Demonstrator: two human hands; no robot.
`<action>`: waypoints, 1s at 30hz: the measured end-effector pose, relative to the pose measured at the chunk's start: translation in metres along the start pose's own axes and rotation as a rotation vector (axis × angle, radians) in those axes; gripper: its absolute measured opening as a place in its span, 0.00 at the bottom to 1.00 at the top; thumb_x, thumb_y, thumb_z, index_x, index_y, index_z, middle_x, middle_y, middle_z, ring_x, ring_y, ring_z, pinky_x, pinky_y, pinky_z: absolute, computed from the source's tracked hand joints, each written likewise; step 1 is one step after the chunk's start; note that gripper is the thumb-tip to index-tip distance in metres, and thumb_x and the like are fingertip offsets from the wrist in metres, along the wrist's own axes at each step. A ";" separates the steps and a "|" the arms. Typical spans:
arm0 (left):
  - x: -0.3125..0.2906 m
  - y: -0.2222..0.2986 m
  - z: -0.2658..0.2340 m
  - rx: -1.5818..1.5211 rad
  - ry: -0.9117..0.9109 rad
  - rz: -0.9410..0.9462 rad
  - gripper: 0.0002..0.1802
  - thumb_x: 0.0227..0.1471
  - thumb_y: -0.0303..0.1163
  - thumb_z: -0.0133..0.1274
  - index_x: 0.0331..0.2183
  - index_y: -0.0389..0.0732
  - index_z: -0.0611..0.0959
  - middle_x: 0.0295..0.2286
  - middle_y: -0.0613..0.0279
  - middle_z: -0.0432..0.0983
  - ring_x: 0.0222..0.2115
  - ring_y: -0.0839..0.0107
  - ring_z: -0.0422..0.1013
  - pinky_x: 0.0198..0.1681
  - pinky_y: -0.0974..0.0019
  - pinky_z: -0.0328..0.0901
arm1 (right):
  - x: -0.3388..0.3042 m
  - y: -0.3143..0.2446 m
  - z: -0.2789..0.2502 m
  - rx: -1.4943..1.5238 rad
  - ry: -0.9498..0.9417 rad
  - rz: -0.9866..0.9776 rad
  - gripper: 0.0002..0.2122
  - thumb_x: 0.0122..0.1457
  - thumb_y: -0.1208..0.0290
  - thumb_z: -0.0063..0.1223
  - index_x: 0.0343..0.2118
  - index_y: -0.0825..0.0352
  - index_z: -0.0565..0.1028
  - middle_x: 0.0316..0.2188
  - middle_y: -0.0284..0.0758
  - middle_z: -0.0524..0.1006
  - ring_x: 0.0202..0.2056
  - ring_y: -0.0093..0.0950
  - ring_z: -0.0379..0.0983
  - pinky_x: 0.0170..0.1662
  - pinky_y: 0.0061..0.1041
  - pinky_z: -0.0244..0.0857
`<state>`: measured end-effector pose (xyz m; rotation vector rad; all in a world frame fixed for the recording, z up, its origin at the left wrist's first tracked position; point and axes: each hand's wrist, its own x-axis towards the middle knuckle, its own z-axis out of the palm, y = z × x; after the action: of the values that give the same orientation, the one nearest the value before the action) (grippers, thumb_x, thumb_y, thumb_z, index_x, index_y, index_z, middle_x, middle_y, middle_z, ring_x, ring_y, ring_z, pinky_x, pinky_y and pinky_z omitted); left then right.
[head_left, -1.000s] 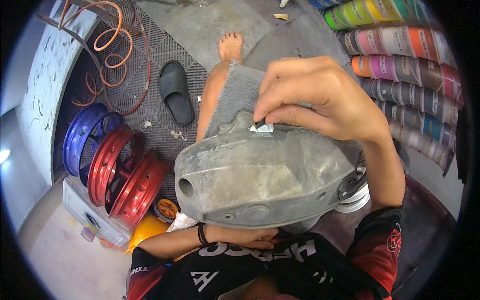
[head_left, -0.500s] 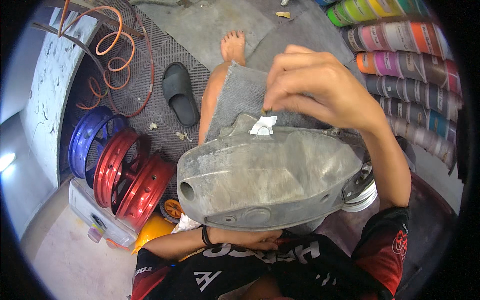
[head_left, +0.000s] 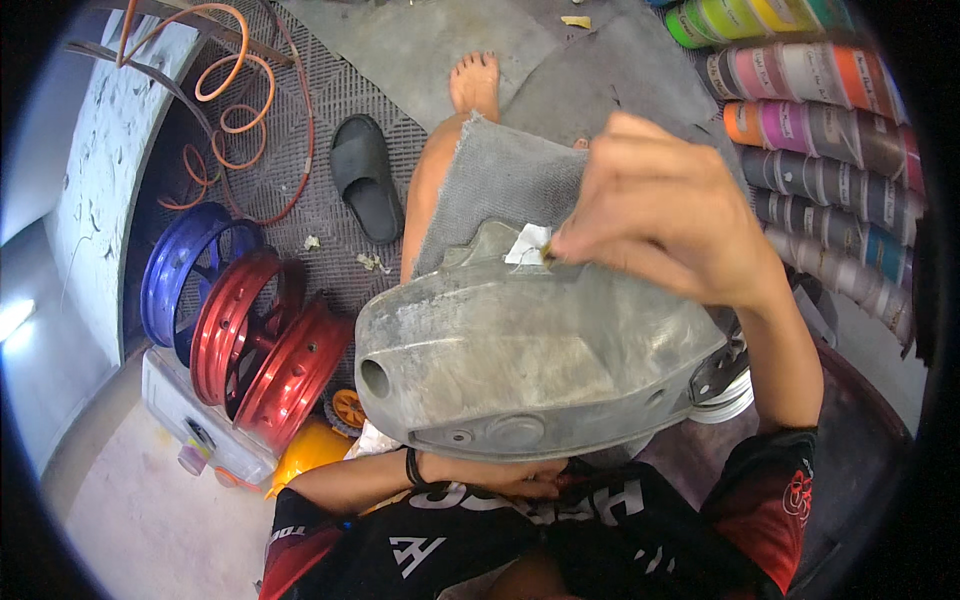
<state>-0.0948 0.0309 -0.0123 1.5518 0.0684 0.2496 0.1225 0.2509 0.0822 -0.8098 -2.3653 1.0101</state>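
Note:
A large grey metal casing [head_left: 530, 350], scuffed and matt, lies across my lap on a grey mesh cloth [head_left: 490, 180]. Its near edge rests over my left hand [head_left: 500, 476], whose fingers curl against it and are partly hidden underneath. A small white patch [head_left: 528, 245], like tape or paper, sits on the casing's far edge. Beside that patch, my right hand [head_left: 665, 215] comes down with thumb and fingers pinched on a small brownish piece [head_left: 547, 253], too small to name. The piece touches or nearly touches the patch's right side; motion blurs the hand.
Red wheel rims [head_left: 290, 365] and a blue rim [head_left: 185, 270] stand at left beside a clear plastic box [head_left: 200, 425]. A dark slipper [head_left: 366, 180] lies on the mat. An orange coiled hose [head_left: 240, 110] hangs far left. Rows of colourful cans [head_left: 820, 135] fill the right.
My right hand has moved down and a little right, bringing the pinched piece from above the white patch to its right edge. My left hand and the casing stay about where they were.

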 end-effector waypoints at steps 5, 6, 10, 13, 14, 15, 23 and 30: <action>0.002 0.004 -0.007 -0.066 -0.119 -0.063 0.19 0.66 0.46 0.50 0.30 0.44 0.68 0.25 0.61 0.61 0.28 0.64 0.65 0.34 0.60 0.60 | -0.009 0.009 -0.003 -0.121 -0.003 0.033 0.07 0.49 0.74 0.65 0.30 0.64 0.77 0.25 0.32 0.71 0.30 0.35 0.68 0.33 0.33 0.63; 0.002 0.005 -0.007 -0.069 -0.137 -0.070 0.18 0.65 0.45 0.50 0.30 0.43 0.68 0.26 0.61 0.62 0.29 0.64 0.66 0.35 0.60 0.61 | -0.010 0.005 0.000 -0.070 -0.006 0.023 0.07 0.49 0.74 0.65 0.30 0.64 0.77 0.25 0.33 0.71 0.30 0.35 0.68 0.33 0.33 0.63; -0.001 0.004 -0.004 -0.069 -0.060 -0.046 0.20 0.67 0.47 0.48 0.28 0.43 0.68 0.24 0.60 0.60 0.26 0.63 0.62 0.32 0.60 0.58 | -0.009 0.005 0.008 -0.012 -0.008 0.030 0.08 0.49 0.74 0.65 0.31 0.64 0.77 0.26 0.33 0.71 0.30 0.35 0.67 0.32 0.34 0.64; -0.003 0.001 0.007 -0.051 0.017 -0.010 0.20 0.67 0.47 0.48 0.28 0.44 0.67 0.24 0.61 0.59 0.26 0.64 0.62 0.33 0.60 0.58 | -0.009 0.004 0.001 -0.065 0.002 0.031 0.07 0.49 0.73 0.65 0.30 0.65 0.78 0.25 0.32 0.72 0.29 0.34 0.68 0.32 0.32 0.63; -0.003 -0.001 0.008 -0.059 0.014 -0.014 0.20 0.67 0.47 0.47 0.28 0.44 0.67 0.24 0.62 0.59 0.26 0.64 0.62 0.33 0.60 0.58 | -0.006 0.002 0.010 -0.047 0.003 0.019 0.06 0.48 0.73 0.66 0.29 0.66 0.80 0.24 0.31 0.74 0.29 0.32 0.68 0.31 0.31 0.62; -0.003 -0.002 0.006 -0.063 0.002 -0.012 0.21 0.68 0.47 0.47 0.28 0.44 0.67 0.24 0.62 0.59 0.27 0.65 0.62 0.33 0.61 0.58 | -0.005 0.000 0.014 -0.038 0.009 0.011 0.06 0.48 0.73 0.66 0.29 0.67 0.81 0.23 0.30 0.75 0.28 0.30 0.68 0.31 0.29 0.61; -0.003 0.004 -0.001 -0.015 -0.088 -0.035 0.21 0.68 0.49 0.45 0.29 0.44 0.66 0.26 0.61 0.57 0.28 0.66 0.62 0.35 0.61 0.58 | -0.008 0.004 0.011 -0.057 0.037 0.013 0.06 0.46 0.74 0.67 0.28 0.66 0.81 0.22 0.29 0.74 0.28 0.30 0.68 0.32 0.28 0.61; 0.000 0.005 -0.004 -0.092 -0.095 -0.090 0.20 0.67 0.47 0.48 0.28 0.45 0.68 0.24 0.61 0.60 0.27 0.63 0.64 0.33 0.60 0.59 | -0.006 0.007 0.003 -0.140 0.024 0.019 0.05 0.45 0.76 0.66 0.27 0.64 0.81 0.25 0.29 0.74 0.28 0.31 0.67 0.32 0.30 0.63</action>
<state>-0.0958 0.0349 -0.0076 1.4630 0.0513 0.1060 0.1273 0.2500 0.0738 -0.8923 -2.4328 0.8446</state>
